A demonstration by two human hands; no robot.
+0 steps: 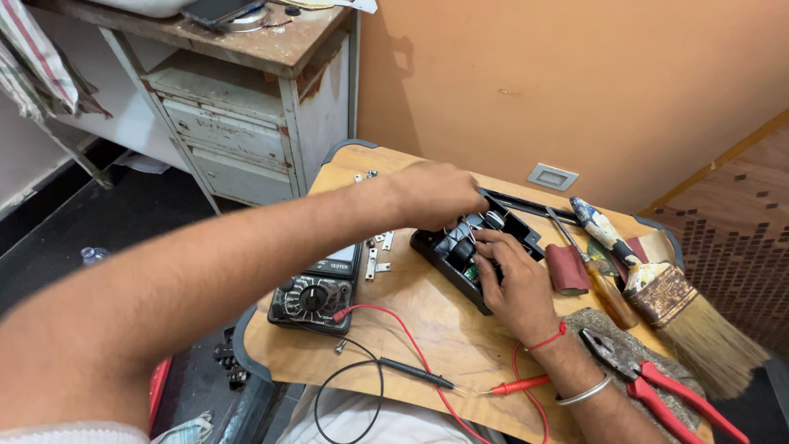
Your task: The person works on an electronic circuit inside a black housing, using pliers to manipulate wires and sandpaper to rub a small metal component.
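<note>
While both hands (472,238) pinch parts inside one black device (468,259), one multimeter (316,296), two probes (419,376) nearby.

Bright, even daylight; soft shadow of cabinet (271,115) on orange wall (575,74); near forearm blurred, edges wide-angle stretched.

Peach-orange wall (575,74) w/ grey switch plate (552,177), worn white metal cabinet (246,123) w/ drawers and scuffed top at left, striped cloth (37,62) hanging top-left, dark floor (99,222), brown patterned panel (740,222) at right, even bright light
</note>
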